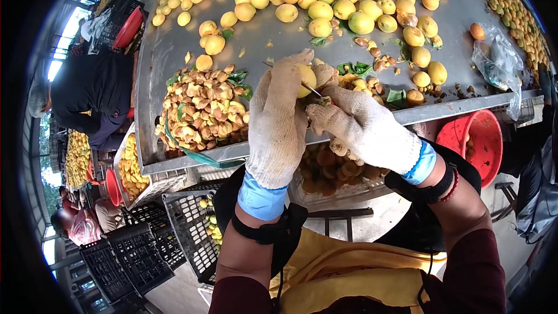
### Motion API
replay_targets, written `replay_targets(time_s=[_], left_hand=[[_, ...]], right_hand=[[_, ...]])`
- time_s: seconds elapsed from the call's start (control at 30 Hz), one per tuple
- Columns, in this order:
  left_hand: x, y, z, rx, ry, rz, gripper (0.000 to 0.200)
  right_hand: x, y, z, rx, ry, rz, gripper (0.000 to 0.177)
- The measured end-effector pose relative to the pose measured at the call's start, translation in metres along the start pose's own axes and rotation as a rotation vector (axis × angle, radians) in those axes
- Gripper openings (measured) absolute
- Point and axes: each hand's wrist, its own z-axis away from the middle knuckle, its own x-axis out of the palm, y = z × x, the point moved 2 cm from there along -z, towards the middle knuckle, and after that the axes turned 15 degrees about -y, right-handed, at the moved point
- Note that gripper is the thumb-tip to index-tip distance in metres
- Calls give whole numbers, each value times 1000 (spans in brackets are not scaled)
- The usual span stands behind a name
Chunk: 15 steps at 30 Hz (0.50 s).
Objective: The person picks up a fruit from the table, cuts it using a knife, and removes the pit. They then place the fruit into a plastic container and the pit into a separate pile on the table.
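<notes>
My left hand [278, 119] clamps a yellow fruit [306, 79], my right hand [361, 127] grips a thin blade [313, 89] set against it

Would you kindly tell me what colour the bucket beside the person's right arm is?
The bucket is red, shown best in the head view.

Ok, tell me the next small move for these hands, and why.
Probably press the thin blade deeper into the yellow fruit and work it round. The left hand grips the fruit, which shows no open cut, and the right hand holds the blade tip against its side.
</notes>
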Motion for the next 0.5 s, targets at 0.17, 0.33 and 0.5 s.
replay_targets(time_s=[0.17, 0.33, 0.5], left_hand=[[7, 2, -1, -78, 95, 45, 34], [6, 0, 2, 90, 89, -739, 34], [4, -2, 3, 79, 78, -501, 38]], right_hand=[[-3, -3, 4, 83, -9, 36, 34], [-3, 6, 4, 30, -94, -168, 34], [7, 1, 4, -22, -61, -368, 30]])
